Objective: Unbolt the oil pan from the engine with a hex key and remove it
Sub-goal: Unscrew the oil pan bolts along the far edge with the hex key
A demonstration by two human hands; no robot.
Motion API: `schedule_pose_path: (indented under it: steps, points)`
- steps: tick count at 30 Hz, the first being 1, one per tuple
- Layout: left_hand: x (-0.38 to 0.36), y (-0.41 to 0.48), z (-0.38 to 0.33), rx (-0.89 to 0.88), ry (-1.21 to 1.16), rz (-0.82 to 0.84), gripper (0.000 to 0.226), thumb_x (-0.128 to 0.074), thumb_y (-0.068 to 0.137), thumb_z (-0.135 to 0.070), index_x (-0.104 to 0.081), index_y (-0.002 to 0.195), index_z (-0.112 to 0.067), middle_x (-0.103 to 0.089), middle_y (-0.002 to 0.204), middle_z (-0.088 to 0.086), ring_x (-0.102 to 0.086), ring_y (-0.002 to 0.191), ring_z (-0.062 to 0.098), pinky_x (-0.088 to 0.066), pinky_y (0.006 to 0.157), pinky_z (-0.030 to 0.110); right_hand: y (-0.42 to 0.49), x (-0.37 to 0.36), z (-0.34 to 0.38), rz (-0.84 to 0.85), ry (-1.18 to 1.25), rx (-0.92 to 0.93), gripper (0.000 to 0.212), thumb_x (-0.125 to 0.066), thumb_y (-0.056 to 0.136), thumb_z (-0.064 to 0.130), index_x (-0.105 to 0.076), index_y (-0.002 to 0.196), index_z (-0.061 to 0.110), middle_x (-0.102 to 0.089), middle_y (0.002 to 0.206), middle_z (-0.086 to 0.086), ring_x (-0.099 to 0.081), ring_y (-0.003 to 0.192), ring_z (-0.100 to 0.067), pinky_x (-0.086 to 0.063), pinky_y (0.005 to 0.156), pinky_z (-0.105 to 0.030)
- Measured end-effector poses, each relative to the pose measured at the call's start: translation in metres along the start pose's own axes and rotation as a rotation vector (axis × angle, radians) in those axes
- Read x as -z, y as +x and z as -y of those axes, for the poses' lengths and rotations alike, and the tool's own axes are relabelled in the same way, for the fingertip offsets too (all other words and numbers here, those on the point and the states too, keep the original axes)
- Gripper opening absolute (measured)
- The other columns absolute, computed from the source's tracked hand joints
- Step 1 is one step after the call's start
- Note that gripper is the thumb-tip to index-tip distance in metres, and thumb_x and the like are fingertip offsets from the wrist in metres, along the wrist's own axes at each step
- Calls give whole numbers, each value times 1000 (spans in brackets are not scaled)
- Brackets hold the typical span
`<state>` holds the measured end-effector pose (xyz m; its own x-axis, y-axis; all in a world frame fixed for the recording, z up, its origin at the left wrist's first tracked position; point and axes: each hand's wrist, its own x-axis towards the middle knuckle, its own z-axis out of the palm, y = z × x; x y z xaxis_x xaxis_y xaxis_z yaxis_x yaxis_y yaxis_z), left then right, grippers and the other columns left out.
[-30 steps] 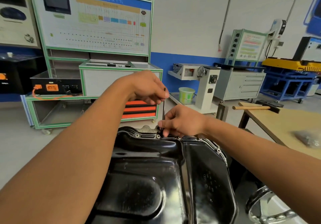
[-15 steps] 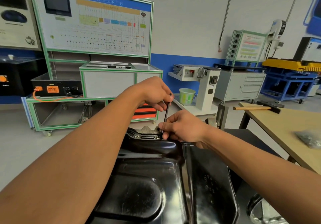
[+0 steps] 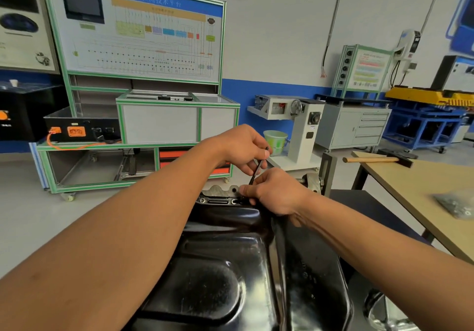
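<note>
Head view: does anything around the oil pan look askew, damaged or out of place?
Nothing damaged or spilled. Only the hex key leans instead of standing straight at the oil pan's far flange; left hand grips its top, right hand holds it low.

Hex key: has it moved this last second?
Yes. The hex key stood upright; now its top, held by the left hand, leans right, its foot staying at the far edge of the oil pan.

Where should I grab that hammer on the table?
Hold the hammer by its wooden handle, with your fingers coming down from above. It lies flat on the table. The handle is long, bare and points left. The heavy black head is at the right end.
</note>
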<state>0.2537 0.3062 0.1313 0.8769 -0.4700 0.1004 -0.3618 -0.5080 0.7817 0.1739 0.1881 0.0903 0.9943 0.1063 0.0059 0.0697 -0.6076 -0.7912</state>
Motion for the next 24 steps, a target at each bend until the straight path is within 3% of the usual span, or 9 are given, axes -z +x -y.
schedule_pose_path:
  steps: [1,3,4,6,12,17,21,23,24]
  points:
    - [-3,2,-1,-9,14,17,18,-57,100,-10,-67,115,-7,-71,79,3,-61,51,5,-55,54,23,0,0,-1,-8,29,-6,32,-71,91,25,-62,64,12,-54,45,8,-47,44,-2,-37,49,-18]
    - [-8,4,-3,-19,46,43,21,-55,100,-8,-66,119,-6,-71,79,3,-63,52,6,-56,55,24,0,-2,-3,-22,111,12,18,-71,92,20,-66,94,3,-54,45,10,-48,43,0,-39,46,-14]
    - [-10,5,-4,-20,64,47,22,-54,101,-7,-66,120,-6,-70,79,2,-63,53,6,-56,56,25,2,-4,-4,-28,139,18,25,-70,92,17,-62,108,-1,-54,42,11,-48,39,1,-38,43,-11]
    - [-10,6,-3,-20,77,45,23,-55,100,-7,-67,120,-6,-70,79,2,-64,55,7,-55,56,25,4,-6,-4,-32,152,28,33,-68,93,13,-57,119,-4,-53,38,13,-46,34,3,-35,39,-9]
    - [-9,4,-2,-36,55,17,23,-57,99,-8,-69,117,-17,-67,72,-1,-64,60,14,-63,69,36,2,-5,0,-38,103,88,30,-66,93,10,-46,115,13,-56,60,5,-45,31,5,-35,36,-9]
    - [0,-2,-8,11,-28,46,20,-57,99,-6,-69,95,-21,-61,72,2,-59,47,7,-59,58,31,6,-7,2,-68,-60,120,25,-69,90,16,-58,110,7,-59,55,8,-51,37,7,-31,36,-6]
    - [6,-1,-10,79,-103,120,17,-56,99,-6,-68,97,-19,-60,81,4,-63,52,10,-60,59,31,7,-7,3,-75,-148,161,13,-69,88,17,-58,84,20,-56,67,8,-52,53,-2,-33,40,-5]
    - [9,0,-11,118,-141,154,16,-56,100,-6,-67,99,-17,-61,82,5,-65,58,14,-61,62,33,5,-6,5,-66,-187,186,25,-70,88,16,-56,70,26,-56,72,9,-50,59,-4,-36,46,-3]
    - [10,1,-12,134,-154,165,15,-56,100,-6,-67,99,-16,-61,82,6,-65,61,16,-61,63,34,7,-6,6,-56,-207,185,16,-70,88,16,-62,77,23,-62,81,2,-56,66,-10,-45,58,-6]
